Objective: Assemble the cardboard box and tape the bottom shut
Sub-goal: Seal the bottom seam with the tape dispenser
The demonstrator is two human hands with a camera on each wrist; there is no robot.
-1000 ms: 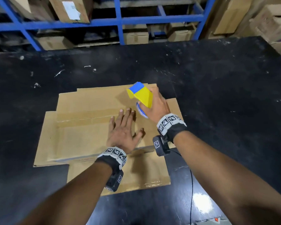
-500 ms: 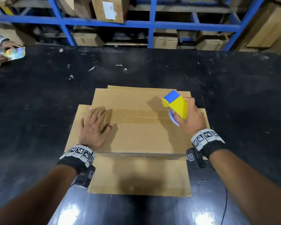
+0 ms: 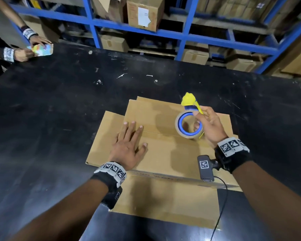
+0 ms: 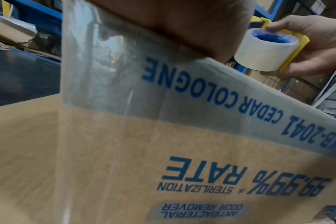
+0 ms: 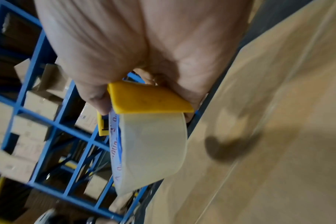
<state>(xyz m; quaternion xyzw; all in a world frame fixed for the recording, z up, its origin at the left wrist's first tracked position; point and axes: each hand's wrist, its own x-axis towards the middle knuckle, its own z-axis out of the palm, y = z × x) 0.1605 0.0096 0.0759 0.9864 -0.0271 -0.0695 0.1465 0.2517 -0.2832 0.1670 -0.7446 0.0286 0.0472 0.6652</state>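
A brown cardboard box (image 3: 165,150) stands on the black table (image 3: 50,119), its folded flaps facing up, with a strip of clear tape along the middle seam. My left hand (image 3: 129,145) lies flat with fingers spread on the left part of the flaps. My right hand (image 3: 209,126) grips a yellow tape dispenser (image 3: 189,117) with a clear tape roll on a blue core, lifted above the right part of the box. The roll (image 4: 263,50) also shows in the left wrist view, and the dispenser (image 5: 148,128) fills the right wrist view. Clear tape (image 4: 109,75) runs down the printed side of the box.
Another person's hands (image 3: 30,47) hold a colourful packet at the table's far left corner. Blue metal shelving (image 3: 186,32) stacked with cardboard cartons stands behind the table. A cable (image 3: 221,211) hangs from my right wrist camera over the front of the box.
My right hand has lifted the dispenser off the box and turned it so the roll's open core faces me. My left hand stays flat on the flaps.
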